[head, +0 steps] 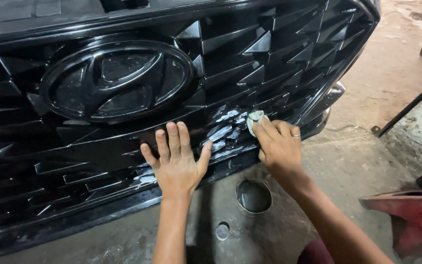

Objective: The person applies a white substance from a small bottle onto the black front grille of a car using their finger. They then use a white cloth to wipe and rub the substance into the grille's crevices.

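— Concrete floor (348, 161), wet and streaked grey, runs under everything; what stands on it?

— At nine to twelve o'clock a glossy black car grille (269, 58) fills most of the view, its angular slats running across, with a large oval emblem (117, 79) at about ten o'clock. The grille's lower edge slants down toward seven o'clock.

— Where are the hands?

— Both near the centre, on the grille's lower slats. The left hand (176, 164) lies flat on the black surface just below the emblem, fingers straight and close together pointing to twelve o'clock, the thumb spread out toward two o'clock. It grips nothing.

— And the other?

— The right hand (280, 145) sits just to the three o'clock side of the left, with a ring on one finger. Its fingers are curled and press a small pale, wet abrasive pad (255, 119) against the slats; the pad peeks out at the fingertips, toward eleven o'clock of that hand.

— What lies between the hands?

— A patch of whitish, wet smears (223, 132) on the slats, touching the pad's edge.

— Anything on the floor?

— Straight below the right hand, at six o'clock, a round bowl of murky water (254, 196), and just beside it toward seven o'clock a small round cap (222, 231). At four o'clock stands a red metal stand (411, 215); a dark bar (411, 105) leans at three o'clock.
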